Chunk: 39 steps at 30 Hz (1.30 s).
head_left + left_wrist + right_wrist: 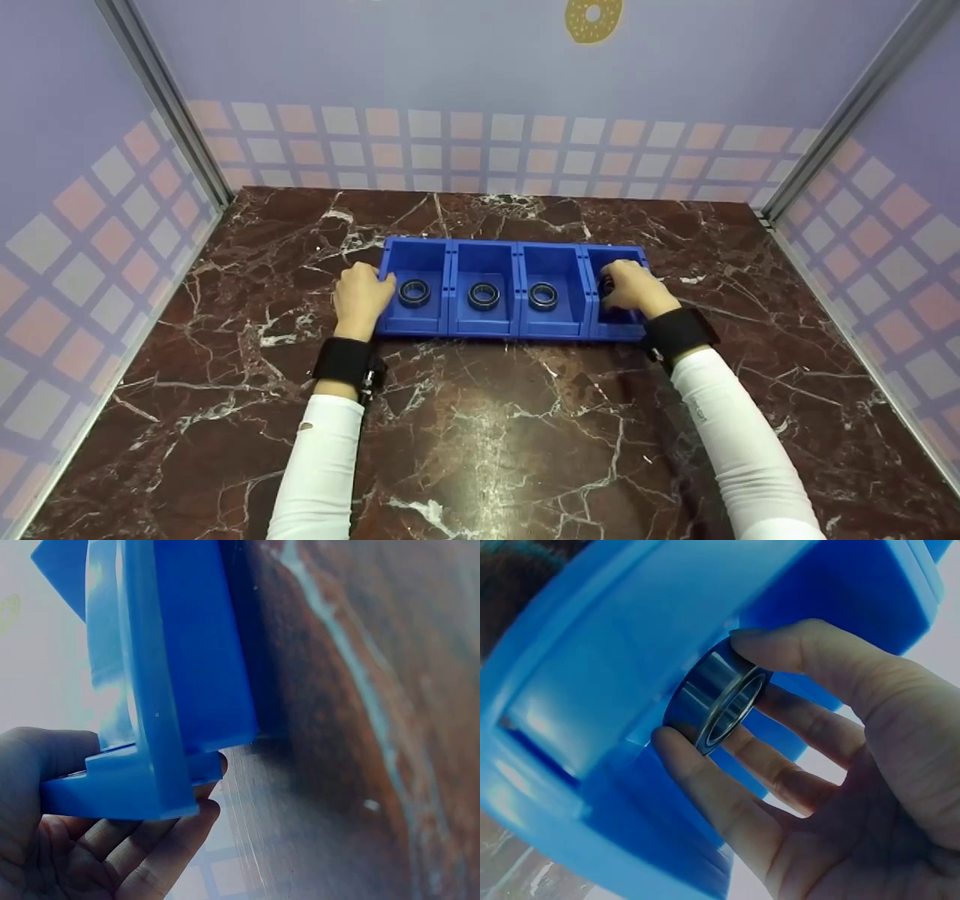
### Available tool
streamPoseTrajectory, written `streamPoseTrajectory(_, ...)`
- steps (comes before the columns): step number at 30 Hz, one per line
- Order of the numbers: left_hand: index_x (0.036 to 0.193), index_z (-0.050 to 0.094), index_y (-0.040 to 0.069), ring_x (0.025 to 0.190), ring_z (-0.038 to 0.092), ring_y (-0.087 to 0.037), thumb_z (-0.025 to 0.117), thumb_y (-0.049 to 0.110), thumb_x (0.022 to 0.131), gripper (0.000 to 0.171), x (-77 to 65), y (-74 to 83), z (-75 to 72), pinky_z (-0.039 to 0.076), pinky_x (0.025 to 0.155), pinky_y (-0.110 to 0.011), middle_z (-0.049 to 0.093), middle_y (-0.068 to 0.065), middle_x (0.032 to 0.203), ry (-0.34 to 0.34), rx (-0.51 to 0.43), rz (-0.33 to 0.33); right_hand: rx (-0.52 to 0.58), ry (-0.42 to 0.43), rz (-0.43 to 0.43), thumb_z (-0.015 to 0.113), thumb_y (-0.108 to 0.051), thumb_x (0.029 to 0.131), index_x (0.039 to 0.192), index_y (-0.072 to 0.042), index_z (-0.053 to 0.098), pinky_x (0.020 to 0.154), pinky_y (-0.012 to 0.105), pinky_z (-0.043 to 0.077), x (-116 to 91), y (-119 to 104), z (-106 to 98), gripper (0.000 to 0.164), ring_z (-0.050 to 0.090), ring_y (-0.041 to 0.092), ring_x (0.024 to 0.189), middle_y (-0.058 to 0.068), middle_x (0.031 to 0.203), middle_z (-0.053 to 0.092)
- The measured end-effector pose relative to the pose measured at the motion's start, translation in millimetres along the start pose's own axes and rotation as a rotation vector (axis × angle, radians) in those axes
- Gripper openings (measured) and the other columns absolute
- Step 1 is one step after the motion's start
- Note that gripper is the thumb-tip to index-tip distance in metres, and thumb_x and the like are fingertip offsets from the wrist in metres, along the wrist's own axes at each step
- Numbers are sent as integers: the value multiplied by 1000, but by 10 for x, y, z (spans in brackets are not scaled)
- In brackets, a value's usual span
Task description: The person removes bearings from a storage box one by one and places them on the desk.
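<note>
A row of several joined blue storage bins (484, 328) stands on the table. At its left end my left hand (361, 300) grips the side wall, thumb on the inner side and fingers outside; the left wrist view shows the bin edge (142, 787) between them. Inside the rightmost bin, my right hand (636, 286) holds a metal ball bearing (697, 694), pinched between thumb and fingertips close to the bin wall. Three more bearings lie flat, one per bin: the left one (414, 283), the middle one (473, 297) and the right one (533, 295).
The dark red marbled table (480, 420) extends around the bins. Patterned lilac panels (465, 75) with pink and white squares enclose it at the back and both sides. Grey metal posts (169, 97) stand at the back corners.
</note>
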<state>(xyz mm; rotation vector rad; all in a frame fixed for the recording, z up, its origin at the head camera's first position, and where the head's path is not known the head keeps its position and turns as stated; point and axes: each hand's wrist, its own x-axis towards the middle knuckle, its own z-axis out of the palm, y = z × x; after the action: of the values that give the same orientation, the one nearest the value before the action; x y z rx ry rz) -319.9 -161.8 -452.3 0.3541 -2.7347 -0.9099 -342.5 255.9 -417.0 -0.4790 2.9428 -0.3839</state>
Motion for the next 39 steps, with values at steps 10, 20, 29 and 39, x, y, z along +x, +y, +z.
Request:
streamPoseTrajectory(10, 55, 43, 17, 70, 66, -37, 67, 25, 92, 44, -15, 3, 1, 43, 57, -42, 69, -18, 74, 21, -7, 22, -14, -9, 0, 73, -7, 75, 124, 11, 65, 105, 64, 47, -19, -8, -94, 52, 60, 50, 122, 33, 126, 66)
streamPoseTrajectory(20, 60, 54, 11, 85, 73, -47, 67, 25, 91, 36, -12, -5, -11, 54, 71, -57, 76, -28, 91, 16, -12, 12, -5, 2, -7, 73, -8, 76, 119, 6, 69, 100, 63, 50, -26, -28, -155, 46, 63, 48, 116, 30, 123, 68)
streamPoseTrajectory(29, 59, 52, 12, 90, 73, -49, 66, 26, 90, 37, -4, -11, -5, 54, 74, -59, 76, -29, 96, 9, -8, 6, -1, 16, -6, 70, -6, 78, 120, 3, 70, 99, 62, 50, -68, -57, -228, 43, 63, 46, 116, 30, 124, 69)
streamPoseTrajectory(39, 73, 70, 3, 90, 74, -47, 65, 26, 93, 31, -8, 4, -1, 55, 74, -58, 76, -27, 97, -6, 0, 7, -15, 41, -22, 69, -7, 77, 122, 5, 68, 99, 63, 49, -123, -73, -303, 47, 62, 50, 118, 33, 125, 65)
